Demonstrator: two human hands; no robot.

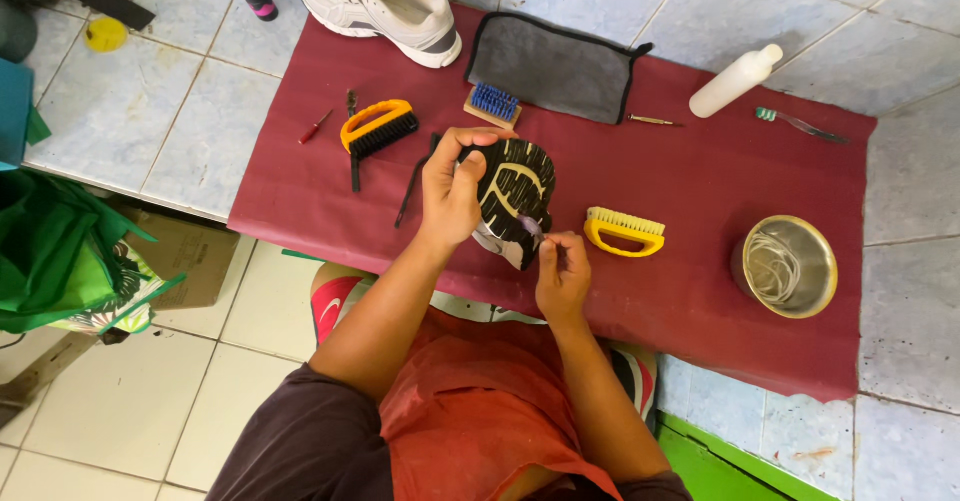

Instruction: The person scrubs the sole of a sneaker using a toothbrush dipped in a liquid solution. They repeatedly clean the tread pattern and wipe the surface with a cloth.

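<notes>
Head view: the left hand point(452, 193) grips a black shoe point(512, 199) sole-up over the maroon mat point(700, 181), fingers curled round its edge. The right hand point(562, 273) pinches a small thin tool point(530, 227) against the heel end of the sole. The black sole with pale curved lines looks mostly clean; picking at the grooves seems under way. A yellow brush point(624, 231) lies just beside.

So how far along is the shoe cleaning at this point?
Early to middle, it seems. Set out: brushes, bottle, metal bowl on the red mat. In hand: the left hand holds a shoe sole-up while the right hand picks at the tread with a small tool. Left: the white shoe sits apart, untouched.
</notes>
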